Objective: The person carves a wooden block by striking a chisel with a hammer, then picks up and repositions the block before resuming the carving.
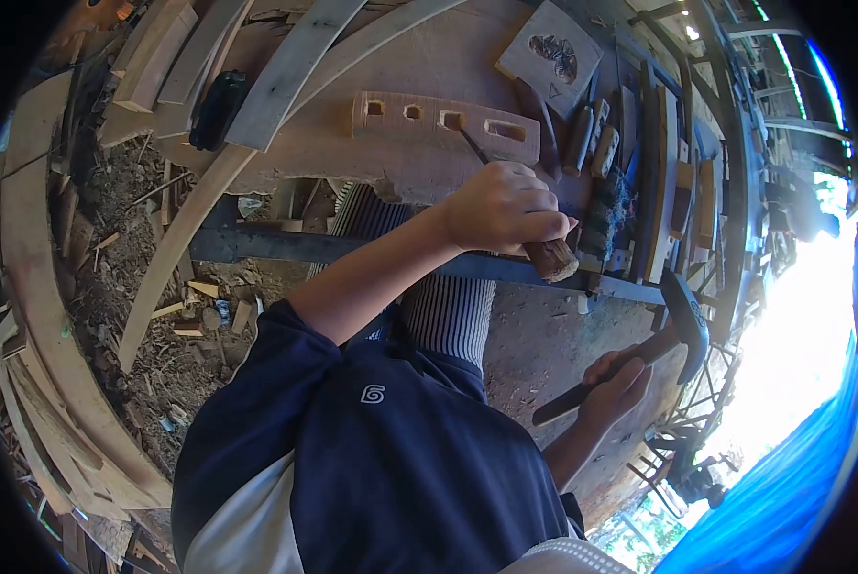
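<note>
My left hand [510, 210] is closed around the wooden handle of a chisel [550, 259]. Its thin metal blade slants toward the third hole of a wooden block [429, 121], and the tip appears to be at that hole. Several rectangular holes are cut in a row along the block. Off to the right, my right hand [616, 387] grips a hammer [687, 330] by its handle, the dark curved head held up and apart from the chisel.
The block lies on a broad wooden slab [429, 57]. A square board with a dark carved hollow [553, 59] is behind it, and several tool handles [592, 139] lie on the right. A long curved plank [185, 258] crosses on the left, above wood chips [132, 230].
</note>
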`<state>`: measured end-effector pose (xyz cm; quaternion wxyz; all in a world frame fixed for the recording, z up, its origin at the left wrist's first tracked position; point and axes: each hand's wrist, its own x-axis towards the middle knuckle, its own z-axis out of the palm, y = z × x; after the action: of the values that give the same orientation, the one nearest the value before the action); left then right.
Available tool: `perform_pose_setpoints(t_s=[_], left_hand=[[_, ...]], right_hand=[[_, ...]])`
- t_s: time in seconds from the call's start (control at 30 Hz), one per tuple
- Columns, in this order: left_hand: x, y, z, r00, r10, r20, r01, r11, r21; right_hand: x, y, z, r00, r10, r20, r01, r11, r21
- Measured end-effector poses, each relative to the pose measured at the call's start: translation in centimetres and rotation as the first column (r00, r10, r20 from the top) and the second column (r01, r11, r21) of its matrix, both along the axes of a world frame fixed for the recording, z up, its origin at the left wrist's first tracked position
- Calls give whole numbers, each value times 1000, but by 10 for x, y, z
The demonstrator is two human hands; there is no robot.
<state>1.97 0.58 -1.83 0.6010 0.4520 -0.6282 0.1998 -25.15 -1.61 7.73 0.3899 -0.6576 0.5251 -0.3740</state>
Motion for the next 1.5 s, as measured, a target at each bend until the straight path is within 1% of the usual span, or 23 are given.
perform_pose_setpoints(t_s=[0.1, 0.3, 0.53, 0.73, 1.0, 1.1, 1.13, 1.17, 1.2, 1.23, 1.27, 1.3, 1.4, 1.47, 1.5], left_hand=[[2, 3, 2, 999, 2, -32, -3, 1000, -9], [2, 7, 1, 999, -6, -48, 6, 1000, -8], [2, 7, 1, 998, 10, -54, -11, 1000, -29], [4, 7, 1, 999, 9, -50, -11, 999, -34], [3, 8, 2, 998, 26, -55, -28, 999, -32], [4, 7, 5, 998, 8, -66, -9, 1000, -17], [5, 7, 7, 996, 6, -86, -5, 1000, 15], [5, 5, 9, 994, 4, -105, 1, 999, 45], [5, 3, 11, 995, -2, -103, 6, 999, 40], [6, 1, 14, 994, 6, -109, -1, 999, 49], [8, 0, 16, 993, 17, -116, -10, 998, 61], [9, -1, 18, 993, 20, -112, -13, 998, 60], [10, 0, 22, 989, 20, -148, -7, 996, 93], [11, 1, 24, 983, 12, -183, 11, 992, 124], [13, 0, 24, 984, 8, -179, 13, 993, 120]], right_hand=[[-2, -1, 0, 999, 39, -10, -39, 999, -7], [3, 1, 2, 998, 54, -28, -54, 998, -26], [4, 2, 2, 997, 65, -40, -66, 997, -32], [3, 2, 2, 999, 26, -34, -26, 1000, -17], [6, 4, 2, 998, 56, -33, -56, 998, -24], [10, 6, 5, 997, 57, -52, -59, 997, -44], [9, 5, 6, 997, 51, -51, -53, 997, -47], [6, 3, 8, 994, 105, -37, -107, 992, -71], [5, 2, 11, 987, 160, -24, -161, 982, -98], [4, 3, 17, 987, 157, -21, -159, 982, -104], [3, 6, 26, 943, 284, 174, -263, 956, -130], [3, 9, 35, 845, 399, 357, -359, 917, -174], [25, 28, 58, 739, 526, 422, -367, 839, -402], [20, 13, 22, 749, 638, 178, -526, 736, -426], [38, 17, 23, 821, 551, -150, -570, 776, -271]])
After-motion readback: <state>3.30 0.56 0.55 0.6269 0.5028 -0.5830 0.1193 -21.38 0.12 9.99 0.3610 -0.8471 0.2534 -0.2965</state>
